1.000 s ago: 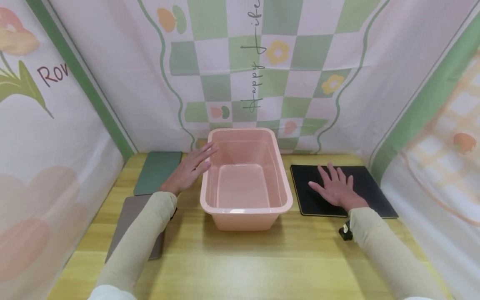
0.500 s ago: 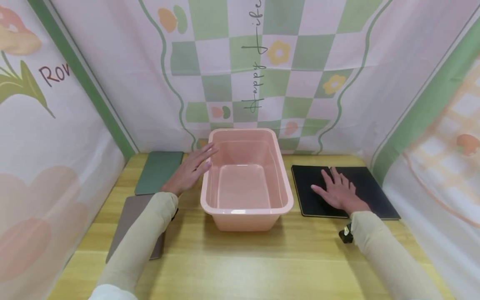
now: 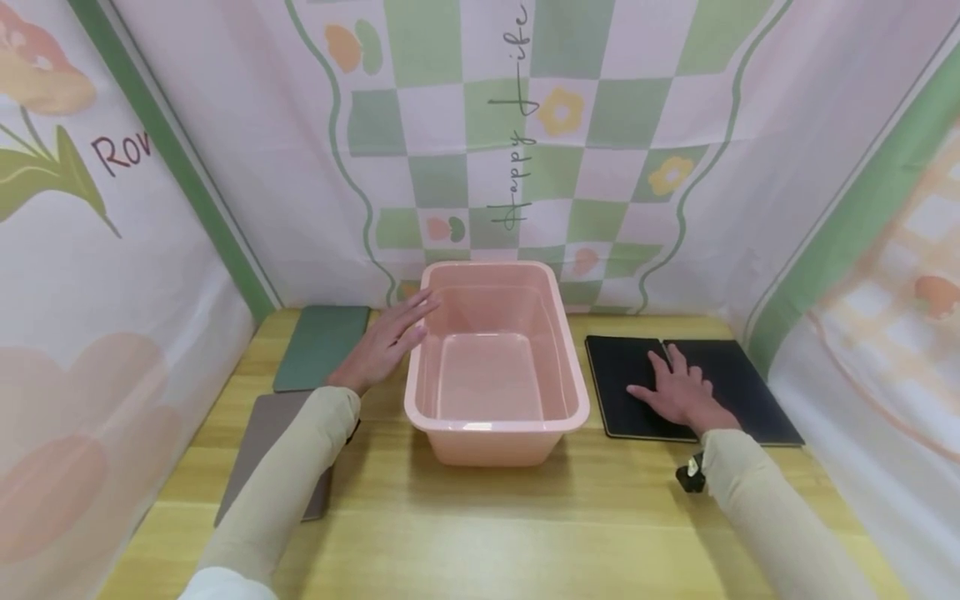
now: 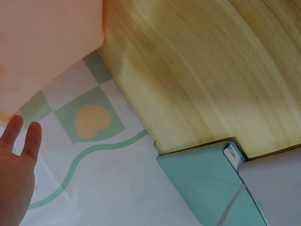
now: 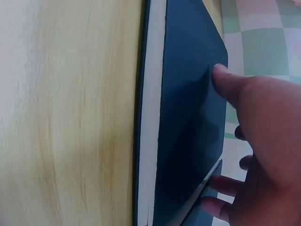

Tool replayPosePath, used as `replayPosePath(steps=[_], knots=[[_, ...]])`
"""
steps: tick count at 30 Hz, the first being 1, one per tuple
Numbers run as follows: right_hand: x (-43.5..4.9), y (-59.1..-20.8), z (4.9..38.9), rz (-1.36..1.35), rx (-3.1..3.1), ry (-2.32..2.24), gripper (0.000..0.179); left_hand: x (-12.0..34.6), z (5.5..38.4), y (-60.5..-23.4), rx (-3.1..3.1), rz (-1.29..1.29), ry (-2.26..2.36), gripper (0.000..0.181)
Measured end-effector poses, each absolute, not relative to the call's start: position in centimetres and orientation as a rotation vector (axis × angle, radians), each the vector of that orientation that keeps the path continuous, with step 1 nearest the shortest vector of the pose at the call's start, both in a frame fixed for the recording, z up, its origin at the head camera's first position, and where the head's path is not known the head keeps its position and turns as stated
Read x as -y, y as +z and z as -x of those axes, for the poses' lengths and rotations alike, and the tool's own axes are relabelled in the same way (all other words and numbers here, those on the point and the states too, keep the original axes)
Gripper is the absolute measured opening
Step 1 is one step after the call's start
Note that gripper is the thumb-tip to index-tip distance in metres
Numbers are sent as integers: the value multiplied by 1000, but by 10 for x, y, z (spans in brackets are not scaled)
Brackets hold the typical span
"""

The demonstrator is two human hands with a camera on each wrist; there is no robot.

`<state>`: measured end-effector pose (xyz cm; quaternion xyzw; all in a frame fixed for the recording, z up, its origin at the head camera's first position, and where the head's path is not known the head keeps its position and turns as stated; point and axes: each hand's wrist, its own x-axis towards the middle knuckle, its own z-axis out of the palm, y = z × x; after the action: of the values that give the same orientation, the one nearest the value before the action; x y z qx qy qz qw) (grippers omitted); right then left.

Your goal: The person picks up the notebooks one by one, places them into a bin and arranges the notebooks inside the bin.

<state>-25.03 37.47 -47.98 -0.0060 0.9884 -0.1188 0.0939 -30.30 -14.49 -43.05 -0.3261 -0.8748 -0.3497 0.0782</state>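
Note:
A pink plastic basin [image 3: 491, 379] stands in the middle of the table. My left hand [image 3: 386, 342], fingers extended, lies along its left rim with the fingertips over the edge. In the left wrist view, two fingers of that hand [image 4: 18, 160] show near the basin's side [image 4: 51, 42]. On the right, two black notebooks lie side by side: a left one [image 3: 630, 408] and a right one [image 3: 738, 375]. My right hand [image 3: 682, 396] spreads over both. In the right wrist view, its thumb is at the nearer notebook's cover [image 5: 188, 94] and the fingers reach over the seam.
A green notebook [image 3: 318, 350] and a grey-brown notebook [image 3: 262, 433] lie at the left, the latter partly under my left forearm. The wooden table [image 3: 480, 542] is bounded by printed curtains [image 3: 600, 275] at the back and both sides.
My right hand has shifted right across the black covers, and the seam between the two notebooks has come into sight. The left hand keeps its place at the basin rim.

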Motion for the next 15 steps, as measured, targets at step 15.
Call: replayPosePath(steps=[15], knots=[[-364, -474, 243, -99, -2944, -422, 86, 143, 301, -429, 2606, 988, -1059, 51]])
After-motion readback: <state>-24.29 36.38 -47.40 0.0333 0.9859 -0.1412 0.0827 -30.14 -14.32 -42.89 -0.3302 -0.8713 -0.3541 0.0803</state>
